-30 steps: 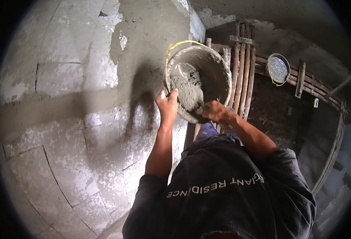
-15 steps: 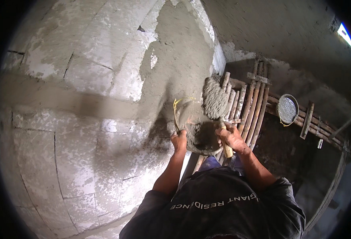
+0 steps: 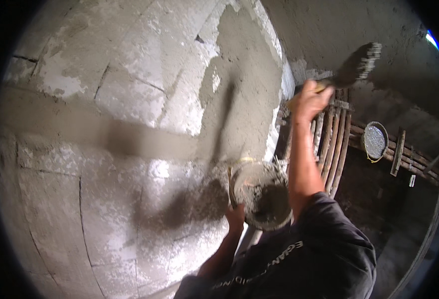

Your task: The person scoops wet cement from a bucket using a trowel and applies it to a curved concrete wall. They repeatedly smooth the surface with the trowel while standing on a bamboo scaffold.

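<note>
My right hand (image 3: 312, 102) is closed round the wooden handle of a trowel (image 3: 346, 72), raised high at the end of my outstretched arm. Wet grey mortar (image 3: 371, 61) clings along the blade's far edge, near the wall on the right. Lower down, my left hand (image 3: 235, 215) grips the left rim of a round bucket (image 3: 282, 219) by its yellow handle. Wet mortar lies inside the bucket, with a dark hollow in it. The left fingers are partly hidden behind the rim.
A block wall (image 3: 114, 209) rises on my left, with a fresh grey plaster patch (image 3: 249, 65) near the corner. To the right runs a platform of wooden poles (image 3: 334, 139). Farther right, a second bucket (image 3: 375, 141) of grey liquid stands on poles beside a short plank (image 3: 398, 152).
My right hand has swung up and away from the bucket with the trowel, toward the right-hand wall. Less mortar shows on the blade. My left hand still holds the bucket.
</note>
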Action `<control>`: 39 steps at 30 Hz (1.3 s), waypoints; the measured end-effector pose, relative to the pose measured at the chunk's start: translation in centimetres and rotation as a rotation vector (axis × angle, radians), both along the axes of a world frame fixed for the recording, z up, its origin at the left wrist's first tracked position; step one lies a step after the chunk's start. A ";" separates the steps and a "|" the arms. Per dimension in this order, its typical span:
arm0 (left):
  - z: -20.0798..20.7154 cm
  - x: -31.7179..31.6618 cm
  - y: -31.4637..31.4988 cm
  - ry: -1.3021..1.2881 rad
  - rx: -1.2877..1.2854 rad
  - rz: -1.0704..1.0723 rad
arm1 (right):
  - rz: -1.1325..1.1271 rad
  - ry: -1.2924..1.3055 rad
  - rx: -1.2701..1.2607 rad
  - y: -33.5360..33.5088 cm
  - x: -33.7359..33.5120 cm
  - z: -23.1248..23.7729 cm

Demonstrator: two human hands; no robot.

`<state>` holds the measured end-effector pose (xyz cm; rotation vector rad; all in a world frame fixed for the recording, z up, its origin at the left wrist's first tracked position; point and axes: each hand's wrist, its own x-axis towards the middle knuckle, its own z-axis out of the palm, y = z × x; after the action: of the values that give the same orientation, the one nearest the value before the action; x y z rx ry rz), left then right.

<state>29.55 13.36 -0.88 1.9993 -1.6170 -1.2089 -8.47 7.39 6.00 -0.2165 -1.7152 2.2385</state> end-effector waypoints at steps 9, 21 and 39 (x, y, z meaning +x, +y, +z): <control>-1.4 2.7 -0.7 -0.126 -0.600 -0.522 | 1.426 -0.007 0.100 -4.8 25.8 2.1; -0.2 -2.2 -3.3 0.152 -0.411 -0.368 | 2.061 0.332 1.578 17.4 11.9 -8.3; 5.9 -14.9 0.0 0.010 -0.461 -0.630 | 1.596 0.233 1.765 15.2 6.8 -7.4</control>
<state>14.63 13.37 5.05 1.2370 -2.3539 -0.8872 -1.71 22.61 -1.37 2.0955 -3.1662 -0.0849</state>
